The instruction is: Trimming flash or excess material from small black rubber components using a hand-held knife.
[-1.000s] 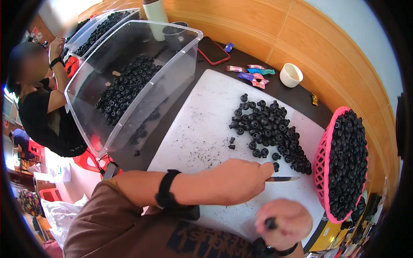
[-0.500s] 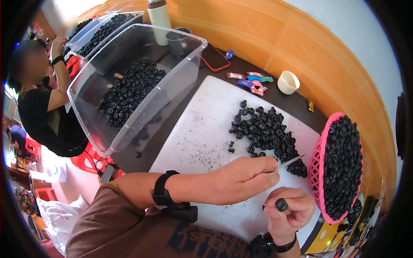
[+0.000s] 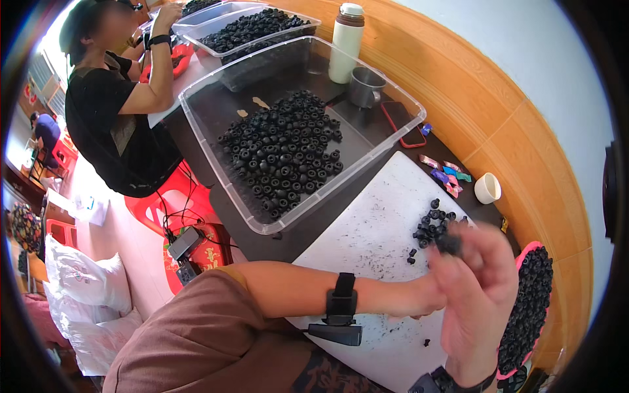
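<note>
Nearest, the right hand (image 3: 481, 281) is raised over the white board (image 3: 341, 252), thumb and fingers pinched together on a black piece (image 3: 449, 245). The piece sits at the fingertips, up and to the left of the palm, clearly nearer to this hand than to the other; it is blurred, so I cannot tell how its long axis runs. The left hand (image 3: 419, 297) lies lower, partly hidden behind the right; whether it grasps anything I cannot tell. Past the fingertips a pile (image 3: 429, 229) of similar pieces rests on the board, and a filled pink basket (image 3: 524, 253) stands to the right. Farther left, a clear bin (image 3: 262, 227) holds many more; beyond it is a co-worker (image 3: 98, 98).
</note>
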{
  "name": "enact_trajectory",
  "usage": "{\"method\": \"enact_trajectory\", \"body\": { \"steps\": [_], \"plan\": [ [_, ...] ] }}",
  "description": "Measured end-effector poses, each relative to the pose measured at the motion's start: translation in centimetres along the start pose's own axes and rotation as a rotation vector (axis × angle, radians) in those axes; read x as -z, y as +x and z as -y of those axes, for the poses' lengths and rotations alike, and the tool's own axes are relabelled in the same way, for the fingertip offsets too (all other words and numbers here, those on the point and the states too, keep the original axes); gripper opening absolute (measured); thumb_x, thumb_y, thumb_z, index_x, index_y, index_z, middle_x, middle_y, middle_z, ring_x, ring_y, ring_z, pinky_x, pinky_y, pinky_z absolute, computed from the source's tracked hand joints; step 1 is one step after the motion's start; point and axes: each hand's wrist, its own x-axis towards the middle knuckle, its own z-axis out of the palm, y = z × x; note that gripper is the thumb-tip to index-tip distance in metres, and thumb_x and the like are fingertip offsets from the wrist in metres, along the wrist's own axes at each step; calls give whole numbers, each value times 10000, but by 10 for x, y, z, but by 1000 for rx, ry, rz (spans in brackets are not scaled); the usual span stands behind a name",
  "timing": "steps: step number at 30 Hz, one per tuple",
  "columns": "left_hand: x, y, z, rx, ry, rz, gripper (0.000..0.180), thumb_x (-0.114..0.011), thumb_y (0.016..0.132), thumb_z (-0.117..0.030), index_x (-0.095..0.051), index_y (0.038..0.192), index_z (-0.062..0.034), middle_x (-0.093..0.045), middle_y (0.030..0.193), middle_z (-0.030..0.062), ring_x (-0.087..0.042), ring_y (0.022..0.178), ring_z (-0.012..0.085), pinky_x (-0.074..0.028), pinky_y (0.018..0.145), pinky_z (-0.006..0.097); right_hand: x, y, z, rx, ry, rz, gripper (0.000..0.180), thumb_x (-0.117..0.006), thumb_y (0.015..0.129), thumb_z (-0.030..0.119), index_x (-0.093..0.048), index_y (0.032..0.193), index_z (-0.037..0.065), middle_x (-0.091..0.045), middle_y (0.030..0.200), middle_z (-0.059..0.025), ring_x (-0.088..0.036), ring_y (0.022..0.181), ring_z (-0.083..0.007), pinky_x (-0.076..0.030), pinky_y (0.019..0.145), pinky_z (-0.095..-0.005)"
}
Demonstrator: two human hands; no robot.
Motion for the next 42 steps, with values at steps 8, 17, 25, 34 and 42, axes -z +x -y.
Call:
{"method": "enact_trajectory", "body": {
  "steps": [8, 17, 25, 34, 42],
  "plan": [
    [7, 2, -43, 25, -25, -109, 169, -480, 806, -263, -488, 832, -96, -423, 618, -11, -399, 447, 92, -293, 350, 255, -17, 15, -4, 173, -85, 128, 508, -632, 736, 74, -447, 1199, -27, -490, 1213, -153, -563, 887, -126, -442, 753, -227],
    [37, 25, -83, 305, -202, -377, 161, -487, 850, -244, -444, 798, -97, -330, 534, -57, -260, 379, 36, -197, 333, 218, 102, -26, -61, -178, -232, -252, 191, -597, 794, 49, -562, 975, 1, -570, 831, -7, -506, 702, -61, -404, 642, -179],
    [32, 24, -70, 366, -145, -338, 163, -480, 866, -228, -443, 801, -83, -317, 536, -55, -245, 393, 37, -192, 348, 216, 130, -41, -98, -84, -1007, -150, 268, -638, 688, 41, -567, 945, 9, -533, 794, -89, -519, 631, -171, -435, 588, -273],
    [11, 18, -77, 388, -21, -294, 126, -472, 868, -190, -448, 823, -74, -316, 541, -64, -245, 395, 28, -195, 351, 201, 137, -42, -110, -127, -578, -186, 191, -619, 763, 45, -568, 943, 5, -558, 781, -40, -534, 642, -104, -437, 594, -227],
    [-5, 5, -81, 355, -31, -27, 195, -492, 880, -257, -480, 866, -63, -425, 623, -43, -397, 507, 30, -309, 440, 188, 108, -54, -78, 73, 167, -232, 227, -644, 769, 58, -515, 945, -5, -594, 815, -77, -539, 632, -86, -451, 579, -203]
  ]
}}
